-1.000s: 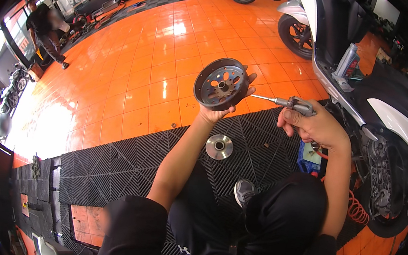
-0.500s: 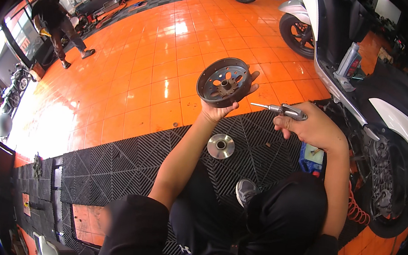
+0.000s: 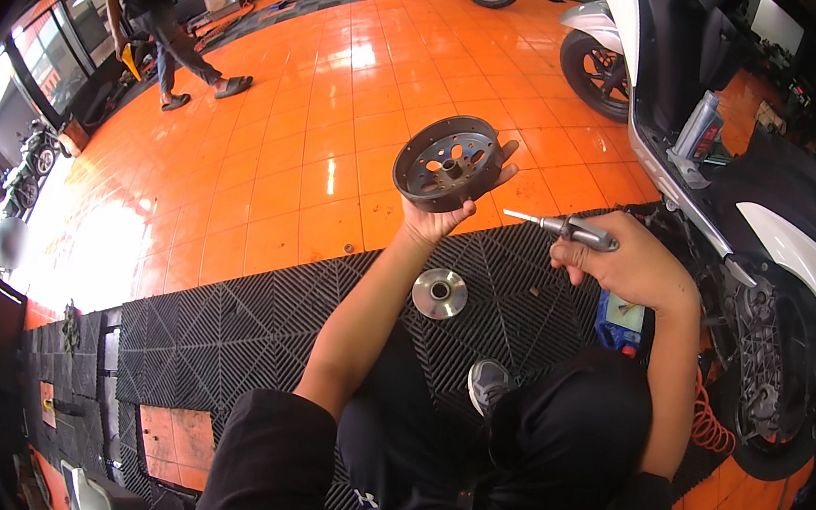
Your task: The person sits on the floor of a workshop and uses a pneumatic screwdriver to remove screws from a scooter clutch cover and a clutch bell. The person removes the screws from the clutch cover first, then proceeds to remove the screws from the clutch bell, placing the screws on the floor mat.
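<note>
Raised above the mat, my left hand [image 3: 439,220] grips a dark round clutch bell [image 3: 424,188] from below and behind, its hollow side with oval holes tilted toward me. My right hand [image 3: 619,259] is wrapped around an air blow gun [image 3: 586,234], whose thin pale nozzle points left at the bell with a gap between them. Below both hands, a shiny metal pulley disc [image 3: 440,294] with a dark centre hole lies flat on the black ribbed mat [image 3: 249,328].
At right stands a white and black scooter [image 3: 783,227] with a grey bottle [image 3: 699,127] on its footboard. A blue container [image 3: 619,322] and a red coiled hose [image 3: 712,416] lie beside my right arm. Another person [image 3: 155,5] walks on the orange tiles [image 3: 290,141] at far left.
The other person has stepped to the right, and a pale bucket now shows in a hand. My right hand and the blow gun have dipped slightly; the clutch bell stays nearly in place.
</note>
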Demonstrator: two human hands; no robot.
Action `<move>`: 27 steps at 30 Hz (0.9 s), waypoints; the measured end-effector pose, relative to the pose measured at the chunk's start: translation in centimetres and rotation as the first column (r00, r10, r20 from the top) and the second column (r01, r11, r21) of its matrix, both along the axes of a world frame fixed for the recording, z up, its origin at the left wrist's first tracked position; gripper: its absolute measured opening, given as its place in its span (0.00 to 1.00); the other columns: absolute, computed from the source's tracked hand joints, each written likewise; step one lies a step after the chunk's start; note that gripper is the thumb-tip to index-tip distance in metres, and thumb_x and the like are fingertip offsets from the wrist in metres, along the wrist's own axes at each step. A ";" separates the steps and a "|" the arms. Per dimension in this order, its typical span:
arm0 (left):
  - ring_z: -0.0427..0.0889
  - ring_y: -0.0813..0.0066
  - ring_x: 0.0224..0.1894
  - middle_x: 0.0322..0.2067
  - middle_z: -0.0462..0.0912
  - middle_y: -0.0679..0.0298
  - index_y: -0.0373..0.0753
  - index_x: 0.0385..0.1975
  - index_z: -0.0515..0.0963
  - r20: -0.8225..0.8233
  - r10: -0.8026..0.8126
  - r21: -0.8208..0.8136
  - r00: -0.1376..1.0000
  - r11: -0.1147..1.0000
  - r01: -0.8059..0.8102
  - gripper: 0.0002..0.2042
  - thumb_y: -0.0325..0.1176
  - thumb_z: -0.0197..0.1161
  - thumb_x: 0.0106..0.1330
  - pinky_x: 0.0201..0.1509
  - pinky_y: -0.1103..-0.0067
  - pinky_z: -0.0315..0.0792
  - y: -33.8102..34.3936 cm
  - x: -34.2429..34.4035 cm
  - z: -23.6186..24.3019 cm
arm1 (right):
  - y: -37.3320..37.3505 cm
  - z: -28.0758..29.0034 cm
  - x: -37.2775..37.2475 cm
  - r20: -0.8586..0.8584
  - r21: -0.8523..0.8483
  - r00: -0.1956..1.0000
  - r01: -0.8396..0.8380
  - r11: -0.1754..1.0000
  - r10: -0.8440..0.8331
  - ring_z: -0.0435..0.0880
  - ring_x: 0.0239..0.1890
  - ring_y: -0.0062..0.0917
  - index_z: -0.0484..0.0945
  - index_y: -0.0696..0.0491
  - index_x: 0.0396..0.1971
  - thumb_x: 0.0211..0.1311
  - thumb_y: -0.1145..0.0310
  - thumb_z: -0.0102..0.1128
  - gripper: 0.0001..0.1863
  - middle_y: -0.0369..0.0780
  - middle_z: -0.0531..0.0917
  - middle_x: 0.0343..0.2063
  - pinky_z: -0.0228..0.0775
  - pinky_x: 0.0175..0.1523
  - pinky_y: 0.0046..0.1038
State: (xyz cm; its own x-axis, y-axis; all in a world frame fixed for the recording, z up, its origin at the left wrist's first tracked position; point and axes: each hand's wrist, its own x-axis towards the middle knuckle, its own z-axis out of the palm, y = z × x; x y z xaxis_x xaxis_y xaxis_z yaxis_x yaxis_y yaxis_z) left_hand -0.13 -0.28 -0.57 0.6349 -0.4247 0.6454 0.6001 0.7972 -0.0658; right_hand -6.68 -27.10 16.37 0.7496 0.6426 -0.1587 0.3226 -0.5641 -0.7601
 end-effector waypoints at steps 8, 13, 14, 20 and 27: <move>0.37 0.39 0.77 0.75 0.42 0.41 0.35 0.73 0.51 -0.101 0.090 -0.003 0.991 0.996 -0.090 0.46 0.64 0.54 0.65 0.64 0.40 0.69 -0.1 -0.8 0.2 | 0.5 -0.2 -0.2 0.030 0.005 0.999 -0.027 1.000 0.027 0.77 0.23 0.16 0.85 0.56 0.32 0.66 0.54 0.66 0.17 0.33 0.80 0.18 0.67 0.32 0.23; 0.42 0.36 0.76 0.74 0.43 0.39 0.33 0.74 0.49 -0.132 0.198 0.083 0.971 0.979 -0.188 0.48 0.67 0.49 0.65 0.67 0.39 0.64 -0.6 -0.9 1.3 | 1.2 0.0 -0.5 0.084 0.113 0.994 0.062 0.992 -0.072 0.77 0.23 0.16 0.84 0.56 0.32 0.65 0.53 0.67 0.18 0.33 0.79 0.18 0.68 0.33 0.25; 0.42 0.35 0.76 0.74 0.44 0.39 0.33 0.74 0.48 -0.136 0.201 0.090 0.970 0.978 -0.190 0.48 0.67 0.49 0.65 0.67 0.39 0.63 -0.6 -0.9 1.2 | 1.4 0.1 -0.6 0.063 0.023 0.995 0.076 0.997 -0.077 0.77 0.24 0.16 0.83 0.57 0.33 0.65 0.52 0.67 0.20 0.33 0.79 0.19 0.68 0.33 0.25; 0.47 0.33 0.75 0.72 0.49 0.38 0.34 0.74 0.49 -0.235 0.278 0.164 0.932 0.956 -0.244 0.50 0.71 0.46 0.63 0.70 0.40 0.61 -0.9 -1.0 1.4 | 1.7 -0.5 -0.2 0.092 -0.094 0.990 0.113 0.989 -0.105 0.79 0.23 0.19 0.83 0.58 0.30 0.64 0.50 0.68 0.22 0.36 0.79 0.18 0.69 0.33 0.28; 0.57 0.34 0.71 0.68 0.58 0.40 0.36 0.70 0.57 -0.199 0.554 0.416 0.808 0.794 -0.442 0.49 0.76 0.40 0.62 0.68 0.38 0.62 -1.5 -1.4 1.5 | 1.8 -1.5 -0.1 0.105 -0.087 0.994 0.045 0.995 -0.036 0.80 0.24 0.22 0.83 0.58 0.33 0.64 0.50 0.67 0.22 0.37 0.80 0.18 0.70 0.34 0.30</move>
